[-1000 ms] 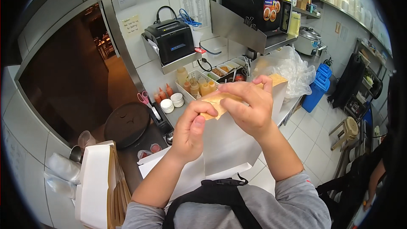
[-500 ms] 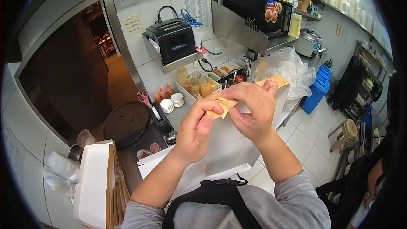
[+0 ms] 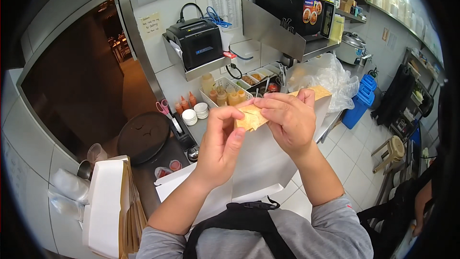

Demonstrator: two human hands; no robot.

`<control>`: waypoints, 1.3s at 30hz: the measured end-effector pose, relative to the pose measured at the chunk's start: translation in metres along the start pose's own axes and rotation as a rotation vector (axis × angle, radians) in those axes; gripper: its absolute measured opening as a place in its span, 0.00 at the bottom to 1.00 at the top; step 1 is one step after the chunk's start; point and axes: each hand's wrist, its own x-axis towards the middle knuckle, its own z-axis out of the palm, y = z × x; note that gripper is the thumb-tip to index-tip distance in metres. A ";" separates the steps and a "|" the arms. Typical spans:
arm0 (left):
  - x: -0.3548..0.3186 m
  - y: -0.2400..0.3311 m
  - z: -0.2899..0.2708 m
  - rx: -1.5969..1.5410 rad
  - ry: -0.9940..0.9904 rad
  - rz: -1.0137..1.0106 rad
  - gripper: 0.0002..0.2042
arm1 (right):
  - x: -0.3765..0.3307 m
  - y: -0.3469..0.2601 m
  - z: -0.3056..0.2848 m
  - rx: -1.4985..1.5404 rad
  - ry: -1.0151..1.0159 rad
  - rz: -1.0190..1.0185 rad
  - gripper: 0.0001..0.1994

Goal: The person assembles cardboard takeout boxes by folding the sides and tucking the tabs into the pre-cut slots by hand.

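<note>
Curled over a tan strip in the middle of the frame, the right hand has its fingers bent close together and grips it from above. Its left end lies at the thumb and forefinger of the left hand, whose tips stand a little apart; whether they pinch it, I cannot tell. The strip runs up and right along the far edge of a large white cardboard sheet.

Left of the cardboard, on a dark counter, sit a round dark tray and two small red-filled tubs. A stack of boxes fills the lower left. Above centre, small white cups stand near squeeze bottles in a white basket, with a clear plastic bag to the right.

Pale tiles cover the wall, where a black printer sits on a shelf and a black microwave is at the upper right. A dark doorway takes up the left. On the white-tiled floor at right are a blue bin and a beige stool; another person's arm shows at the lower right.
</note>
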 end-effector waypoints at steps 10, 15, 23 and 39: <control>0.005 0.006 -0.005 0.244 0.003 0.068 0.13 | 0.004 0.002 -0.002 -0.020 -0.055 -0.059 0.07; 0.010 0.009 -0.018 0.374 0.032 0.145 0.14 | 0.018 0.001 -0.009 0.041 -0.140 -0.097 0.09; 0.005 0.011 -0.009 0.321 0.165 0.117 0.18 | 0.024 -0.009 -0.015 0.104 -0.209 -0.021 0.14; 0.009 0.015 -0.012 0.194 0.170 -0.110 0.11 | 0.038 -0.008 -0.027 0.465 -0.653 0.464 0.06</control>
